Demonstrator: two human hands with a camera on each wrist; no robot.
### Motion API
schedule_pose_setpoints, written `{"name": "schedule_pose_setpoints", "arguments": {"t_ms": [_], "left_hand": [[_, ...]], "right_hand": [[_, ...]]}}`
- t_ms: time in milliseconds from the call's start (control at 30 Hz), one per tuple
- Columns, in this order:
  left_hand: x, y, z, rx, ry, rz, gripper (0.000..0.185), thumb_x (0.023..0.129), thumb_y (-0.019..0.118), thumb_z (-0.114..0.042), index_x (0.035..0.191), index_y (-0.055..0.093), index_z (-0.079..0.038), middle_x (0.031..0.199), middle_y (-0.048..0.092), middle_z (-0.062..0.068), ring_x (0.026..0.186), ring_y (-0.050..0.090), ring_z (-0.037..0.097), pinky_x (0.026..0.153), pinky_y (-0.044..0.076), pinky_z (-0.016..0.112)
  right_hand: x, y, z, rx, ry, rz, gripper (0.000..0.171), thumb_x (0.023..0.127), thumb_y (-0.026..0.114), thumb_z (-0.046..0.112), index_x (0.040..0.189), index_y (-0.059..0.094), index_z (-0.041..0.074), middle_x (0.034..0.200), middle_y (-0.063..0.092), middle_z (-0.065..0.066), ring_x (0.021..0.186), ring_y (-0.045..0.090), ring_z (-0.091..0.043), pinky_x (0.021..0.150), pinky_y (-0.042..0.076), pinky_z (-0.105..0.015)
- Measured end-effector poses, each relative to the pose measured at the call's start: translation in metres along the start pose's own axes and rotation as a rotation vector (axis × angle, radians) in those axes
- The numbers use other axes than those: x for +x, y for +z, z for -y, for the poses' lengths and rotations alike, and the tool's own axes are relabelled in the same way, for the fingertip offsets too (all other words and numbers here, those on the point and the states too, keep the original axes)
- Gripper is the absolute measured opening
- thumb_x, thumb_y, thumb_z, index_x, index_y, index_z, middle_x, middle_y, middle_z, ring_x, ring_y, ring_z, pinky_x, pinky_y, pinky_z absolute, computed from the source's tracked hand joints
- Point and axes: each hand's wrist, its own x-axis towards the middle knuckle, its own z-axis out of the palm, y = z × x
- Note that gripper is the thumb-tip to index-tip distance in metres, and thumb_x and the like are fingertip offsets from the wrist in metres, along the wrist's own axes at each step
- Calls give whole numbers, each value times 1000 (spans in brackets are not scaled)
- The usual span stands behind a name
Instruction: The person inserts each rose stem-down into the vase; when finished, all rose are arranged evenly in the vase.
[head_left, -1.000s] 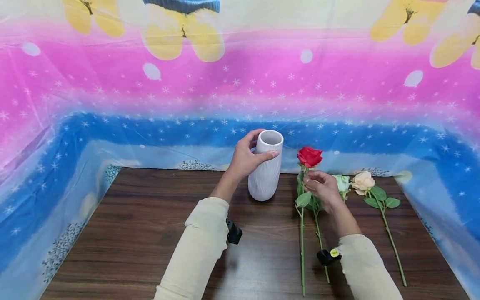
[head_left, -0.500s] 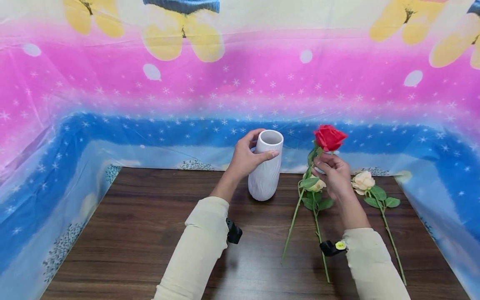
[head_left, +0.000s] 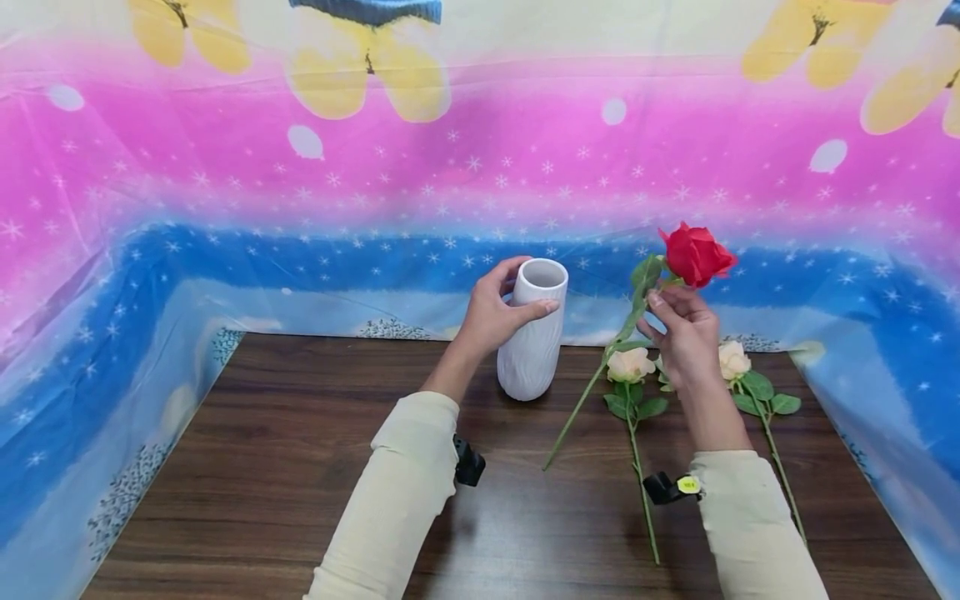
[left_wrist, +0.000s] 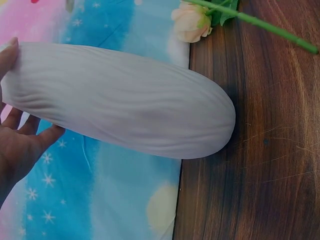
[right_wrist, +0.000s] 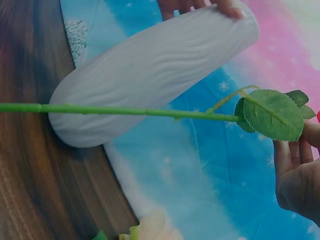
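A white ribbed vase (head_left: 528, 350) stands upright near the back of the table, its round mouth facing up. My left hand (head_left: 495, 312) grips it near the rim, thumb across the front; the left wrist view shows the fingers around the vase (left_wrist: 125, 102). To the right of the vase, my right hand (head_left: 686, 337) pinches a red rose (head_left: 697, 254) just under its bloom. The rose is raised and tilted, its green stem (head_left: 577, 417) slanting down to the left. In the right wrist view the stem (right_wrist: 150, 112) crosses in front of the vase, and leaves partly hide the fingertips.
A cream rose (head_left: 632, 367) lies on the dark wooden table (head_left: 300, 467) below the held rose. Another pale rose (head_left: 735, 362) lies farther right, partly behind the right hand. A patterned cloth (head_left: 375, 183) hangs along the table's back and sides.
My right hand has lifted the red rose up and to the right, and its stem end has swung up toward the left. The left hand and vase have stayed in place.
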Motion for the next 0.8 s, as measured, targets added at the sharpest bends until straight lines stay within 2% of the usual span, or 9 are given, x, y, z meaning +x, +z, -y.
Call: {"name": "schedule_pose_setpoints", "arguments": {"t_ms": [333, 567, 800], "left_hand": [[1, 0, 1, 1, 4, 1, 67, 85, 84, -21, 144, 53, -16, 137, 61, 9, 129, 61, 31, 100, 56, 52], [1, 0, -1, 10, -6, 2, 68, 85, 84, -22, 145, 53, -18, 139, 61, 8, 130, 60, 31, 101, 56, 53], [1, -1, -1, 3, -6, 2, 67, 85, 84, -21, 144, 53, -18, 139, 60, 8, 130, 59, 32, 101, 55, 53]], "right_hand": [[1, 16, 20, 137, -125, -36, 17, 94, 65, -4, 93, 75, 10, 84, 73, -1, 77, 71, -13, 59, 62, -26], [5, 23, 40, 304, -226, -75, 13, 90, 68, -8, 92, 74, 4, 82, 73, -5, 72, 71, -17, 53, 59, -27], [8, 23, 69, 523, -230, -130, 19, 86, 71, -12, 99, 69, 2, 91, 69, -9, 71, 69, -20, 47, 56, -28]]}}
